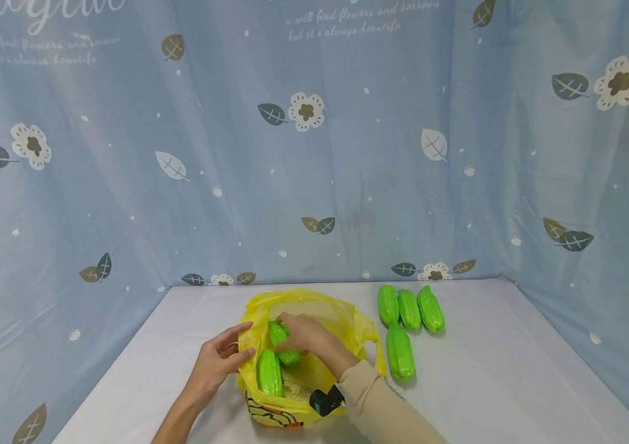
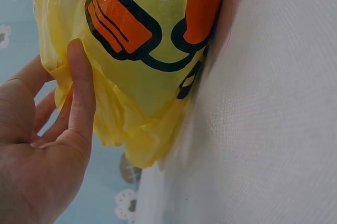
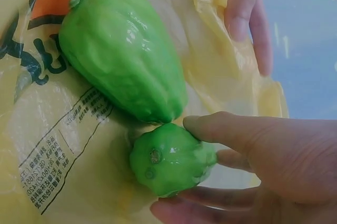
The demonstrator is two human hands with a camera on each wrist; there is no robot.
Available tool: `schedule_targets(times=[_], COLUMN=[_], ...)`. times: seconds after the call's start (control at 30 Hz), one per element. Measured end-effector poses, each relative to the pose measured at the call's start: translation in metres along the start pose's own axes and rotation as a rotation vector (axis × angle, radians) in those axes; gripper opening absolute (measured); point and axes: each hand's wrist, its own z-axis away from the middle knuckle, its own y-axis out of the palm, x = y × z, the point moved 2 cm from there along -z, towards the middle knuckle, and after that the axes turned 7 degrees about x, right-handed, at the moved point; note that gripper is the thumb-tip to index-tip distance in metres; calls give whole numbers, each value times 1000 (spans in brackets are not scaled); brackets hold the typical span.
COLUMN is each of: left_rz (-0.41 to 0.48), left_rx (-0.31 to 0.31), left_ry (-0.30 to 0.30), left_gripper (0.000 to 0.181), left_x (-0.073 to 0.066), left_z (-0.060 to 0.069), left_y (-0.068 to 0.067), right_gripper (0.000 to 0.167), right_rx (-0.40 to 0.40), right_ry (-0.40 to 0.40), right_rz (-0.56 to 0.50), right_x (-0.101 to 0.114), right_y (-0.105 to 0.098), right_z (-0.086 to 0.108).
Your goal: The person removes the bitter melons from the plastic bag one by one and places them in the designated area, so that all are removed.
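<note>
An opened yellow plastic bag (image 1: 314, 297) with a printed cartoon face stands on the white table. My left hand (image 1: 211, 367) pinches its left rim, thumb outside and fingers inside, also seen in the left wrist view. Inside the bag, my right hand (image 1: 308, 336) grips a glossy green papaya-like fruit (image 3: 171, 161) between thumb and fingers. A second green fruit (image 3: 124, 50) lies in the bag, its end close against the gripped one. The right fingertips are partly hidden behind the fruit.
Right of the bag lie several more green fruits: three side by side at the back (image 1: 409, 309) and one (image 1: 400, 353) nearer. A blue patterned curtain (image 1: 348, 185) surrounds the white table (image 1: 492, 370). A black device (image 1: 325, 402) sits at the right wrist.
</note>
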Motion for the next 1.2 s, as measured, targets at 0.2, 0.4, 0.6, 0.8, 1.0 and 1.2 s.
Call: schedule_targets(times=[0.2, 0.4, 0.6, 0.8, 1.0, 1.2], left_rz=[1, -1, 10, 21, 19, 14], left_rx=[5, 5, 5, 7, 4, -2], left_ry=[6, 6, 5, -1, -8, -14], left_gripper=[56, 56, 56, 57, 56, 57], left_x=[0, 0, -1, -1, 0, 0], left_z=[0, 0, 0, 0, 0, -1], left_y=[0, 0, 1, 2, 1, 1], right_gripper=[63, 63, 62, 61, 60, 60], right_rx=[-7, -10, 0, 20, 29, 35], right_ry=[1, -11, -12, -8, -17, -32], right_rz=[-31, -69, -75, -64, -67, -86], right_x=[-2, -5, -6, -6, -8, -11], right_y=[0, 0, -2, -7, -17, -25], right_z=[-1, 0, 2, 8, 15, 23])
